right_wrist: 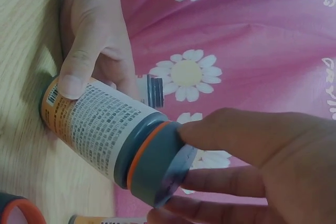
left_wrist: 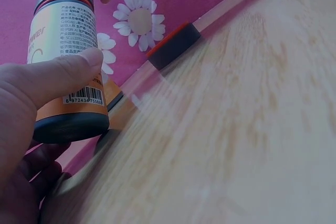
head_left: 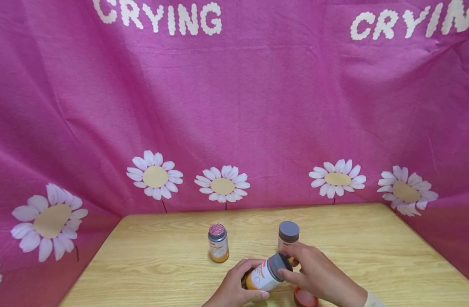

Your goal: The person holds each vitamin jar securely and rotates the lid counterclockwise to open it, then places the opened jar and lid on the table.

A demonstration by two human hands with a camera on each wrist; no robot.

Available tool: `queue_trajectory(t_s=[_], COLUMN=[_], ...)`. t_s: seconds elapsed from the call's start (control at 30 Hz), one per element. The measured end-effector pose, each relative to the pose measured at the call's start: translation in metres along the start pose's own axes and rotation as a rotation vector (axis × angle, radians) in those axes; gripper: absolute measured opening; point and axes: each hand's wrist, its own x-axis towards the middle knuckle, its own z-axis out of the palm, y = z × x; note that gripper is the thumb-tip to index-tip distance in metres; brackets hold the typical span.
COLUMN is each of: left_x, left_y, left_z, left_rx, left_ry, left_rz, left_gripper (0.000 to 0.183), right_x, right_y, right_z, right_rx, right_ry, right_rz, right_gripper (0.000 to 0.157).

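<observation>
My left hand (head_left: 234,283) grips a supplement bottle (left_wrist: 65,30) round its body, thumb across the label. The bottle has a white and orange label, and in the head view it tilts up to the right. My right hand (head_left: 320,273) holds the bottle's dark grey cap (right_wrist: 160,163) with thumb and fingers. An orange-red ring shows between cap and bottle neck. Close to my right wrist, a loose cap (head_left: 305,297) with a red rim lies inside-up on the table.
An uncapped bottle (head_left: 218,244) with a shiny pink seal on its mouth stands back left. Another bottle (head_left: 288,232), capped in grey, stands just behind my right hand and is partly hidden by it. A pink daisy-print cloth (head_left: 273,128) hangs round the wooden table (head_left: 154,256).
</observation>
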Motion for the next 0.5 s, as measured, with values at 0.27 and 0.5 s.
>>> queue_trajectory(t_s=[0.27, 0.5], left_x=[-0.0008, -0.0008], left_y=[0.001, 0.0021], left_z=[-0.0002, 0.0], left_rx=[-0.017, -0.011], left_ry=[-0.002, 0.0], left_rz=[-0.026, -0.017], left_gripper=[0.054, 0.054], right_x=[-0.0025, -0.0031], right_y=[-0.001, 0.0006], right_z=[-0.0021, -0.0036], right_rx=[-0.006, -0.037], right_ry=[-0.023, -0.045], right_rz=[-0.063, -0.092], right_gripper=[0.034, 0.04])
